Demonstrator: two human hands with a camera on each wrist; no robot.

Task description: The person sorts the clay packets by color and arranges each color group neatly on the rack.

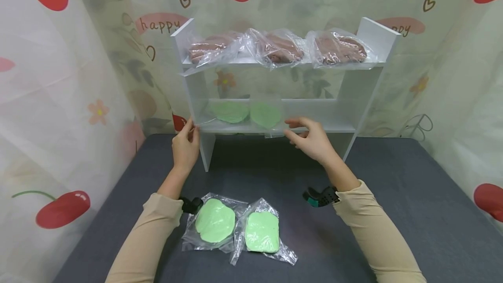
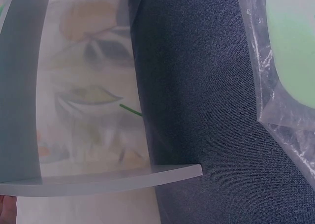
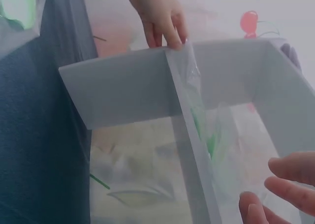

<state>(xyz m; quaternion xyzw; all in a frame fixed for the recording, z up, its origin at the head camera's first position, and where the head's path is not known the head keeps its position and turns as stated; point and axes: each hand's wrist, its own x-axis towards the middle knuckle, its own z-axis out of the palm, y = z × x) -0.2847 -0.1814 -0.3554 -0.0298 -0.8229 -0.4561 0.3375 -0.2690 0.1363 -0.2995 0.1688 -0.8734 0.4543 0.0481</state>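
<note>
A white shelf unit (image 1: 349,95) stands at the back of the table. My left hand (image 1: 185,147) grips the front edge of its left side panel, level with the middle board. Fingers of that hand (image 3: 165,22) show against the panel in the right wrist view. On the middle board lie two flat green pieces in clear bags, a left one (image 1: 232,112) and a right one (image 1: 265,115). My right hand (image 1: 312,141) hovers just right of the right bag, thumb and fingers spread and nothing between them. Its fingertips (image 3: 288,189) show at the lower right.
On the top board sit three bags of brown, sausage-like pieces (image 1: 283,49). Two more bagged green pieces lie on the dark table (image 1: 314,248), a roundish one (image 1: 215,221) and a squarish one (image 1: 262,232). Patterned cloth (image 1: 98,56) hangs around the table.
</note>
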